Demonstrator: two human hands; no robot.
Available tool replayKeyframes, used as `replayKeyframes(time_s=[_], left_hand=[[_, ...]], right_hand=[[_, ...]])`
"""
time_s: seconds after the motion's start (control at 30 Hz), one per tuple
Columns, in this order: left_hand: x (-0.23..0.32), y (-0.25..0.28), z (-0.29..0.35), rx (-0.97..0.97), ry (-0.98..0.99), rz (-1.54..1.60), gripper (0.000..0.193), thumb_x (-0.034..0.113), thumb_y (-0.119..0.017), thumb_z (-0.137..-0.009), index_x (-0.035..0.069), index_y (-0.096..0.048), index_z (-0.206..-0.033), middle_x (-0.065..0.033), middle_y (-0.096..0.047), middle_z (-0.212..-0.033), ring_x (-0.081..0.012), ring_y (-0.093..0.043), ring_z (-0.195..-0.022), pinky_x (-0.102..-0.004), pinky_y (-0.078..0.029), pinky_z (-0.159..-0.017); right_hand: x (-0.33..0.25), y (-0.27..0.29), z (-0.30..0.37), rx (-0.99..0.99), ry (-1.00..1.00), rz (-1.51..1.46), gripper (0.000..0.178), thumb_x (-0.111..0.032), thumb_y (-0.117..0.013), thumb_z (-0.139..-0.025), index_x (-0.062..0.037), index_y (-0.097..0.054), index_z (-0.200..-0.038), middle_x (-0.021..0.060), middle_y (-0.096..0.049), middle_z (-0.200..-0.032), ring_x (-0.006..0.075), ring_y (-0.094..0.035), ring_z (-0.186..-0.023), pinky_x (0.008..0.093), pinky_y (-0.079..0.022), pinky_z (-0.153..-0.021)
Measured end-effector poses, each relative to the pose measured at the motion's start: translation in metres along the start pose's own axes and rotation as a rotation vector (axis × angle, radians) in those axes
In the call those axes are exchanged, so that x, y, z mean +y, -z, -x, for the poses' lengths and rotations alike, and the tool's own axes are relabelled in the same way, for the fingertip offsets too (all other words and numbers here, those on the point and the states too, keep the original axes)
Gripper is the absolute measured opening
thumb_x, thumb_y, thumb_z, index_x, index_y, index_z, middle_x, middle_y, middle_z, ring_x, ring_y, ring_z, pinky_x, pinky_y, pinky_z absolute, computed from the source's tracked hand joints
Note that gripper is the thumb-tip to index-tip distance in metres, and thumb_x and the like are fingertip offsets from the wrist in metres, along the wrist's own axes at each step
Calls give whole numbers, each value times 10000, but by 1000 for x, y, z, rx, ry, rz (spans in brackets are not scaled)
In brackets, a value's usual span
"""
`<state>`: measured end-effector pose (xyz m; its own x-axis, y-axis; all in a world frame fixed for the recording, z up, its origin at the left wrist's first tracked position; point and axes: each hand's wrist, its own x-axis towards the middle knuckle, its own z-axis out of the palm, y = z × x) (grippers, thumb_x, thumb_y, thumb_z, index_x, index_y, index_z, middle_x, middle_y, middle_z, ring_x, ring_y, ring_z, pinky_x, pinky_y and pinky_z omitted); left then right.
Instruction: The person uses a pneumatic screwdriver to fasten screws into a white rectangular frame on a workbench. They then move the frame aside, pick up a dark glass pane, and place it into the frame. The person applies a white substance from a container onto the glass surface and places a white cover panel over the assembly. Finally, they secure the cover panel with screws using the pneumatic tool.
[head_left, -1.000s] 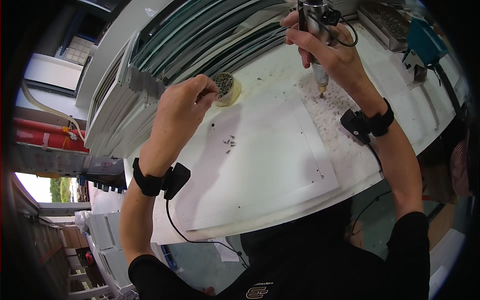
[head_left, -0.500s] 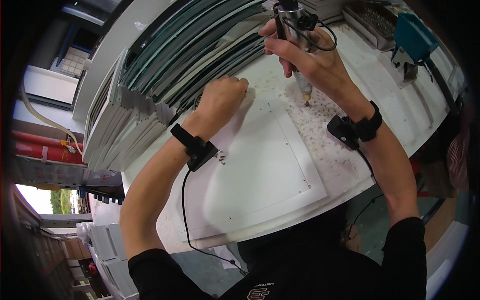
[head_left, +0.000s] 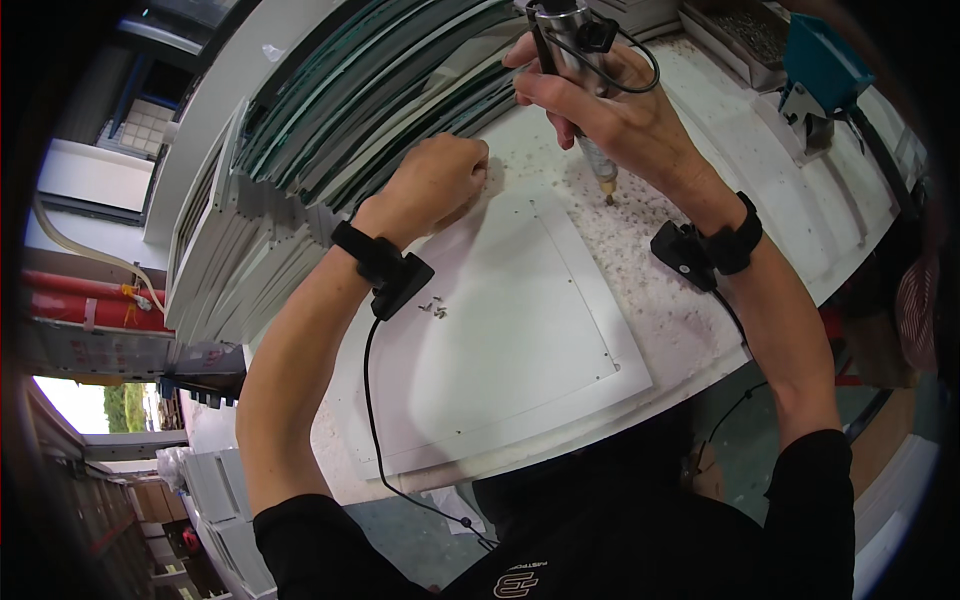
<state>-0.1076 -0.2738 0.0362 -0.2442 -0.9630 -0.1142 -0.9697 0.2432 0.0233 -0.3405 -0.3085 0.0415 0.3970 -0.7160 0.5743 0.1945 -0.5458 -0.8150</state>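
Note:
My right hand (head_left: 630, 115) is wrapped round a silver power screwdriver (head_left: 592, 150), its bit pointing down over the speckled tabletop just past the panel's right edge. My left hand (head_left: 435, 182) is closed, fingers curled inward, above the far left part of a flat white panel (head_left: 500, 360). Whatever it may hold is hidden. Several small screws (head_left: 437, 309) lie loose on the panel, close to my left wrist. Small dark screw heads or holes run along the panel's right border.
Stacked glass sheets and pale panels (head_left: 350, 110) stand beyond my left hand. A metal tray of small screws (head_left: 745, 35) sits at the far right, beside a teal-handled tool (head_left: 825, 70). Black cables trail from both wrist straps. The white worktable (head_left: 700, 330) ends close to my body.
Both hands have shifted slightly away and to the left, the screwdriver moving with the right one. More of the loose screws shows beside my left wrist.

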Motion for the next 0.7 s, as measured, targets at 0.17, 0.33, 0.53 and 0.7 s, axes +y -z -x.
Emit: replayKeyframes(time_s=[0.17, 0.33, 0.53, 0.7], left_hand=[[-15, -7, 6, 47, -8, 193, 177, 136, -627, -895, 8, -727, -965, -198, -709, -838, -382, -668, -776, -445, -519, -749], [-3, -8, 9, 71, 3, 72, 175, 167, -652, -919, 12, -721, -963, -195, -703, -814, -382, -663, -765, -451, -514, -739], [0, -11, 8, 98, -43, -22, 153, 165, -650, -917, 22, -704, -909, -180, -686, -764, -385, -652, -726, -467, -502, -703], [-1, -16, 1, 134, -104, -69, 132, 135, -638, -895, 12, -684, -905, -183, -674, -762, -386, -644, -724, -458, -501, -696]], right_hand=[[-2, 6, -1, -42, -129, -186, 241, -177, -714, -968, -41, -665, -1162, -26, -629, -720, 48, -573, -603, 228, -474, -541], [4, 0, 0, 24, 12, 3, 278, -271, -704, -947, -86, -717, -1154, 1, -686, -779, 56, -594, -595, 243, -499, -542], [6, 0, 0, -5, 3, -27, 284, -277, -711, -948, -85, -718, -1158, -1, -672, -755, 51, -592, -602, 242, -495, -543], [-3, 6, -2, -29, -82, -119, 255, -214, -715, -958, -55, -675, -1154, -18, -641, -745, 52, -583, -615, 235, -481, -556]])
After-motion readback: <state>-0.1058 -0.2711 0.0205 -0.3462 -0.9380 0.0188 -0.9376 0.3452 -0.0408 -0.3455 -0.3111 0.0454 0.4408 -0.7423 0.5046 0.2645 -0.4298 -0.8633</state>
